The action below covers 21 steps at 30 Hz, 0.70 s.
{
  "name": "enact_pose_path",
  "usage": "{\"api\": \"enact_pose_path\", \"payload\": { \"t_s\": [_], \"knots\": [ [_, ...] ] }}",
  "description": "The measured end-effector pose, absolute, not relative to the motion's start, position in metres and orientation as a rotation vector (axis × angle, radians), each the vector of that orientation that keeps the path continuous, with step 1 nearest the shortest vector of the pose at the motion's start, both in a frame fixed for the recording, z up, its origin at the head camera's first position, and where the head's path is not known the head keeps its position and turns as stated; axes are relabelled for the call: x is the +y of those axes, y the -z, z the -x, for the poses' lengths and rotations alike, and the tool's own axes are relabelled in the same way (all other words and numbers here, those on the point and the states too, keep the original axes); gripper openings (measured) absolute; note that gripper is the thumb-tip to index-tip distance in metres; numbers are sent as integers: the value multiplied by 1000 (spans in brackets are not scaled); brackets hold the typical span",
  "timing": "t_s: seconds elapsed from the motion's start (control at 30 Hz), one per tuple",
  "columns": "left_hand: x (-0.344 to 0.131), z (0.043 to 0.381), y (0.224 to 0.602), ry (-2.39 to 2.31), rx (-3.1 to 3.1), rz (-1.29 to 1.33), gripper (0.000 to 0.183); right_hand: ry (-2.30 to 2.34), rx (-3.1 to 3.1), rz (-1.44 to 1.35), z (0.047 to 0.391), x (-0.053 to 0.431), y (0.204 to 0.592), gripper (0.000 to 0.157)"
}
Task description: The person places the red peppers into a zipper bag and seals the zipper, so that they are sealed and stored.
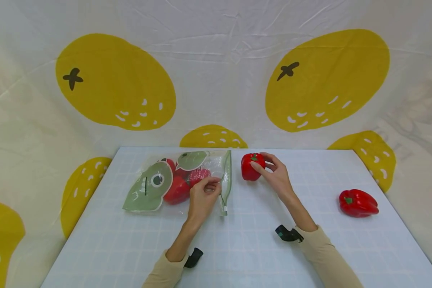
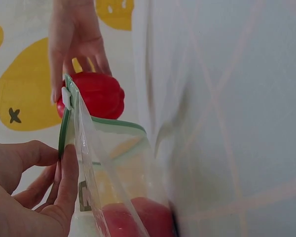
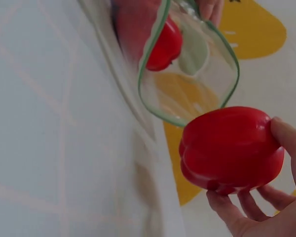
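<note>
- A red pepper [image 1: 249, 169] is in the right hand [image 1: 278, 178], at the ends of its fingers. The thumb is on one side and the other fingers are on the far side, so the hand has a good grip on it.
- That pepper is up off the table [image 1: 255, 252], just outside the open mouth of a see-through bag [image 1: 140, 200] with green edges.
- The left hand [image 1: 203, 200] pinches the bag's edge by its mouth, with thumb and fingers close together.
- Both arms reach forward from the near side of the table. The left arm leans to the right, and the right arm leans to the left.
- There are two hands, one bag and one held pepper.
- One more red pepper [image 1: 358, 203] lies on its side, well apart, on the right of the table.
- Inside the bag are more red peppers [image 1: 176, 191], but I can't count them all through the shiny plastic.
</note>
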<state>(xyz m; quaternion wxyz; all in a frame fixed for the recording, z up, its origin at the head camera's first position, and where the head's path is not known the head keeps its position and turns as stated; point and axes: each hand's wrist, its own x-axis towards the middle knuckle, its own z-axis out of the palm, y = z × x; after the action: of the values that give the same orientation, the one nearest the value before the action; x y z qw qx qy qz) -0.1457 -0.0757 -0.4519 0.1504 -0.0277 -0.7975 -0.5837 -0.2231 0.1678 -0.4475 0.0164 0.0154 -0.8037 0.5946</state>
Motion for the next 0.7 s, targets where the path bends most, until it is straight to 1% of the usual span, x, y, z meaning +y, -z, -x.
{"api": "enact_pose_path", "payload": {
  "t_s": [0.27,0.5,0.7],
  "knots": [
    [-76,147,451,1685,-2286,88,16,-1924,-2493,-89,227,144,455,67],
    [-76,145,450,1674,-2295,73,18,-1958,-2517,-100,228,124,462,68],
    [-76,146,450,1677,-2293,75,18,-2016,-2502,-90,228,107,465,65]
  ]
}}
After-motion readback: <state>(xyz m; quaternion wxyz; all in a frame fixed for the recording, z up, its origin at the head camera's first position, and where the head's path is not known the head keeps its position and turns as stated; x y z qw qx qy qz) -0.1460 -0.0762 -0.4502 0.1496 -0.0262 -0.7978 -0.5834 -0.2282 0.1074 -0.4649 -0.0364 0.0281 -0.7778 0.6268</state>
